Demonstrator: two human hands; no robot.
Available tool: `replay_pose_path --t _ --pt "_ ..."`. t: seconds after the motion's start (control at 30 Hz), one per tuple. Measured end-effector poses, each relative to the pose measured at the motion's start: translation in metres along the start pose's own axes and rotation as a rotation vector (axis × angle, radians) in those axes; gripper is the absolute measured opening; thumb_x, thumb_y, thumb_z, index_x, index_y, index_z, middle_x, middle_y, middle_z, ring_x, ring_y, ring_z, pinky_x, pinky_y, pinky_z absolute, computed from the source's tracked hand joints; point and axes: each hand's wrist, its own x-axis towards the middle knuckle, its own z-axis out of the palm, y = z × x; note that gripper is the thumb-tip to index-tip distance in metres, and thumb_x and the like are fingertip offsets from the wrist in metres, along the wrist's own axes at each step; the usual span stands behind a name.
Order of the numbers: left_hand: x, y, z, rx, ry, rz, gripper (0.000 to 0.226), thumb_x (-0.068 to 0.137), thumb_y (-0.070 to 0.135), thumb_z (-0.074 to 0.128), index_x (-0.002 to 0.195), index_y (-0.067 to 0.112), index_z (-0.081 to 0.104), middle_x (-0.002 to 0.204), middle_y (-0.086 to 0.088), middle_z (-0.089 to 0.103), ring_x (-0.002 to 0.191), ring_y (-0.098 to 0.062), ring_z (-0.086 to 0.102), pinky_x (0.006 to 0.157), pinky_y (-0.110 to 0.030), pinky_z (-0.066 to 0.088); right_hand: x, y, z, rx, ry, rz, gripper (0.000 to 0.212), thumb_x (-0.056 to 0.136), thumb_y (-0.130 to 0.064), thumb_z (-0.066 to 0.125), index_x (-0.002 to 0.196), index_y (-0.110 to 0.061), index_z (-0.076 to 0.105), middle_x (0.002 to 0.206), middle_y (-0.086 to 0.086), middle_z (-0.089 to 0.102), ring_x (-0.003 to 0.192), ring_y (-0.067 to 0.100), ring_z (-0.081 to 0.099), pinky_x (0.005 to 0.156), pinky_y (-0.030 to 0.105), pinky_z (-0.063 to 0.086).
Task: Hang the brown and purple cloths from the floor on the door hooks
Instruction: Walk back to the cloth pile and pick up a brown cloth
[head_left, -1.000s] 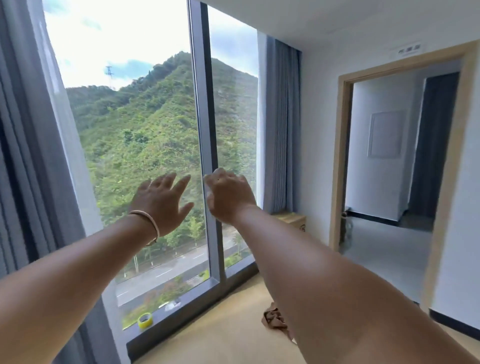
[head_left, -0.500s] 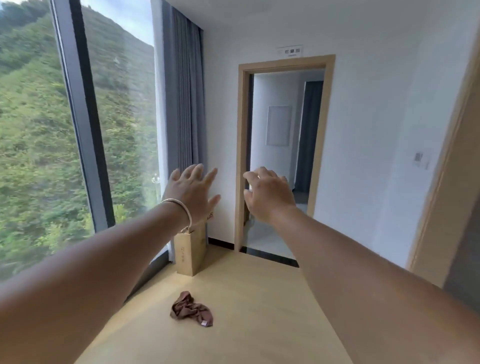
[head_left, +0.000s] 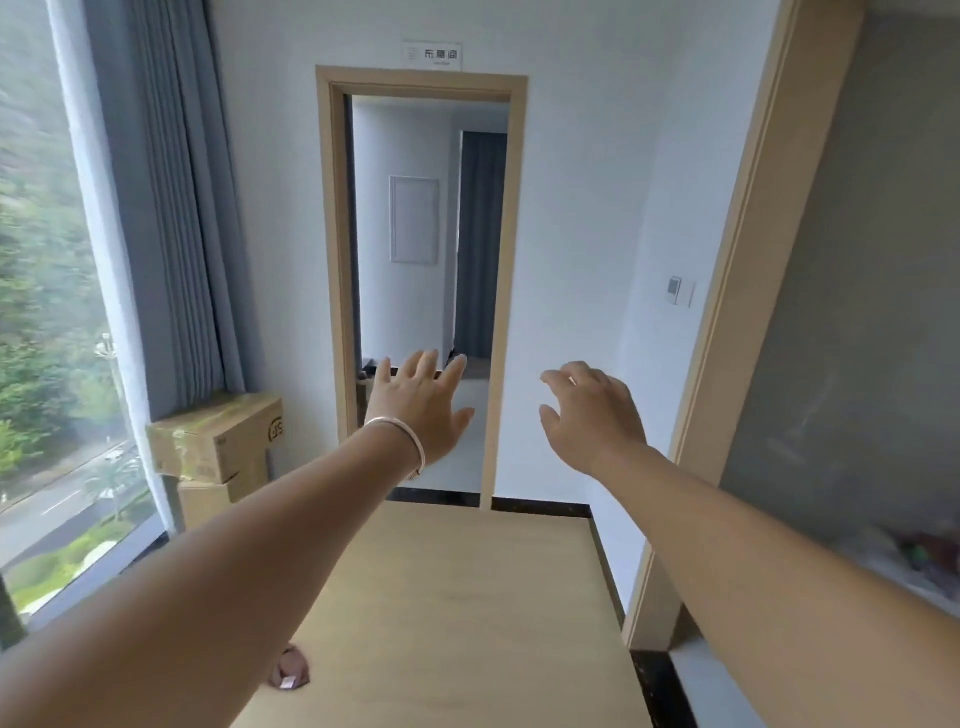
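Brown cloth (head_left: 291, 673) on the floor (head_left: 467, 597), not yet picked up.

It lies crumpled low in view, half hidden under the left forearm. No purple cloth or hooks show. Left hand (head_left: 423, 410) and right hand (head_left: 592, 413) hang ahead, fingers apart, holding nothing. Likely next: bend down and pinch the cloth.

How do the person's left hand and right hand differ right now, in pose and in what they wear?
The left hand has its fingers straight and spread; the right hand has its fingers bent, loosely curled downward. The left wrist carries a thin pale metal bangle; the right wrist is bare. The left hand shows in front of the open wood-framed doorway, the right against the white wall. Both are raised, with arms outstretched, and hold nothing.
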Motion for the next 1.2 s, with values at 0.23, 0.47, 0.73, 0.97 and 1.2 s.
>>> replay_pose_path --t 0.23,0.47,0.73,0.97,1.2 --pt "0.014 -0.004 0.038 -0.111 -0.011 0.070 0.065 0.094 0.062 0.027 0.149 0.034 0.007 0.160 -0.004 0.014 0.148 -0.024 0.008 0.116 -0.059 0.009 -0.007 -0.006 0.040 -0.038 -0.038 0.102 0.046 0.094 -0.034 0.047 0.139 -0.026 0.043 0.145 -0.004 0.040 0.140 0.018 0.024 0.116 0.042 0.015" --pt "0.002 0.013 0.085 -0.225 -0.050 0.103 0.067 0.093 0.063 0.029 0.150 0.034 0.009 0.160 -0.004 0.012 0.148 -0.024 0.000 0.117 -0.058 0.004 -0.030 0.000 0.075 0.062 -0.129 0.154 0.047 0.092 -0.034 0.051 0.138 -0.027 0.046 0.145 -0.002 0.041 0.142 0.019 0.022 0.116 0.043 0.018" --pt "0.046 0.065 0.144 -0.260 -0.158 0.071 0.071 0.090 0.070 0.023 0.149 0.037 0.001 0.161 -0.002 0.003 0.148 -0.023 -0.008 0.116 -0.055 -0.001 -0.013 0.060 0.134 0.189 -0.229 0.199 0.057 0.090 -0.046 0.053 0.143 -0.033 0.036 0.152 -0.005 0.031 0.145 0.016 0.011 0.118 0.041 0.015" --pt "0.118 0.108 0.163 -0.315 -0.221 -0.092 0.073 0.087 0.072 0.025 0.149 0.042 0.000 0.161 0.003 0.003 0.148 -0.019 -0.011 0.117 -0.052 -0.003 0.052 0.157 0.154 0.294 -0.264 0.215 0.061 0.089 -0.050 0.053 0.145 -0.033 0.035 0.152 -0.007 0.029 0.145 0.013 0.011 0.119 0.040 0.014" --pt "0.193 0.148 0.189 -0.358 -0.249 -0.088 0.072 0.090 0.068 0.033 0.150 0.041 0.003 0.161 0.004 0.005 0.148 -0.018 -0.010 0.118 -0.052 0.000 0.106 0.219 0.174 0.347 -0.278 0.170 0.060 0.090 -0.049 0.054 0.145 -0.033 0.034 0.152 -0.008 0.028 0.146 0.012 0.009 0.119 0.038 0.014"
